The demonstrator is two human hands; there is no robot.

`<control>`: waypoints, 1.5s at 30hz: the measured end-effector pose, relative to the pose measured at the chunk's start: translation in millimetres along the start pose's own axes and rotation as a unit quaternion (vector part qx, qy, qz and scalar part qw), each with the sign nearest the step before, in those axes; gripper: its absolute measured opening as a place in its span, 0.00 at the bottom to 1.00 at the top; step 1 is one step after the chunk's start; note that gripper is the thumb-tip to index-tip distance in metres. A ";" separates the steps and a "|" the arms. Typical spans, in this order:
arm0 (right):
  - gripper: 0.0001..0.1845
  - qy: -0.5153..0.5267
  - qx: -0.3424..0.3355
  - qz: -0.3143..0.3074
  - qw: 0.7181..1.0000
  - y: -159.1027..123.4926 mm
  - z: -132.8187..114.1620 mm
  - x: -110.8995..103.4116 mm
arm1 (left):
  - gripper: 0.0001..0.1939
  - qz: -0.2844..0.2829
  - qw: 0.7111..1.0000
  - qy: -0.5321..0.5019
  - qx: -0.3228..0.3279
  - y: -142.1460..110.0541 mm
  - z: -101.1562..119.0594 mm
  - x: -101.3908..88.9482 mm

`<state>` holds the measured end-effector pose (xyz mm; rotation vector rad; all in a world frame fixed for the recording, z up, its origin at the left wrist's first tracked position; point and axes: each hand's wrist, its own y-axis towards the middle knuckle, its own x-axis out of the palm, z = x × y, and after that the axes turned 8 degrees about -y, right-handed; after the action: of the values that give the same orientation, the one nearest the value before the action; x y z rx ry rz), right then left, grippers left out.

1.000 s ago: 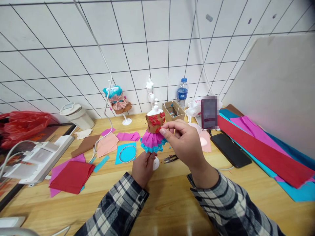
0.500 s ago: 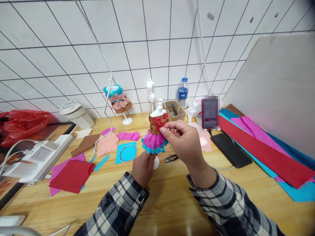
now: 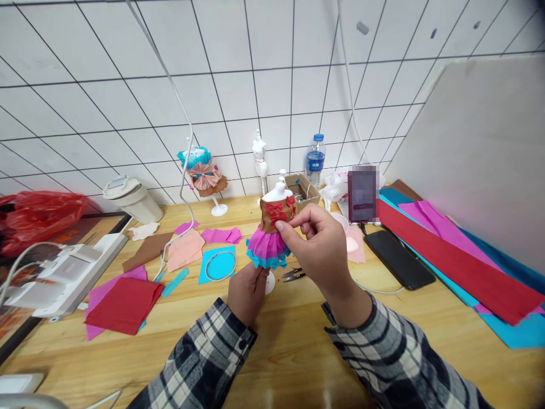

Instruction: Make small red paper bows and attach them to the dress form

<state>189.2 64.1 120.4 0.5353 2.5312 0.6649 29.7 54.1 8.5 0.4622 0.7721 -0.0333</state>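
A small white mannequin (image 3: pixel 275 224) wears a brown paper bodice with red bows and a magenta skirt edged in teal. My left hand (image 3: pixel 247 291) is closed around its stand pole, just above the round white base, holding it above the wooden table (image 3: pixel 298 341). My right hand (image 3: pixel 317 247) pinches thumb and forefinger at the waist of the bodice; whether a scrap is in the pinch is too small to see. Small black snips (image 3: pixel 293 275) lie on the table just behind my right hand.
A second dressed mannequin (image 3: pixel 206 179), a bare one (image 3: pixel 259 156), a cardboard box (image 3: pixel 300 190) and a water bottle (image 3: pixel 315 159) stand by the tiled wall. Paper pieces (image 3: pixel 125 304) lie left; long crepe sheets (image 3: pixel 460 267) and a phone (image 3: pixel 398 258) lie right. A power strip (image 3: pixel 63 275) sits far left.
The dressed mannequin has tilted and shifted slightly to the right and up in my left hand. My right hand stays pinched at the bodice, following it.
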 end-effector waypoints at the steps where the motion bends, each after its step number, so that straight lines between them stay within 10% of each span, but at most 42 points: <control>1: 0.10 -0.001 -0.001 0.004 1.000 0.0 -0.1 0.2 | 0.16 -0.004 1.000 -0.002 -0.005 -0.5 0.6 0.4; 17: 0.16 -0.155 -0.222 0.059 0.961 -8.8 6.3 -0.1 | 0.15 -0.019 0.996 -0.060 -0.061 0.8 3.1 1.8; 45: 0.17 -0.211 -0.284 0.004 0.935 -11.1 10.9 5.9 | 0.15 0.027 0.993 -0.089 -0.067 0.6 0.4 3.0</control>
<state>187.4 61.8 104.1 0.4191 1.8243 1.0980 32.2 55.0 6.9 0.3467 0.5816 0.0279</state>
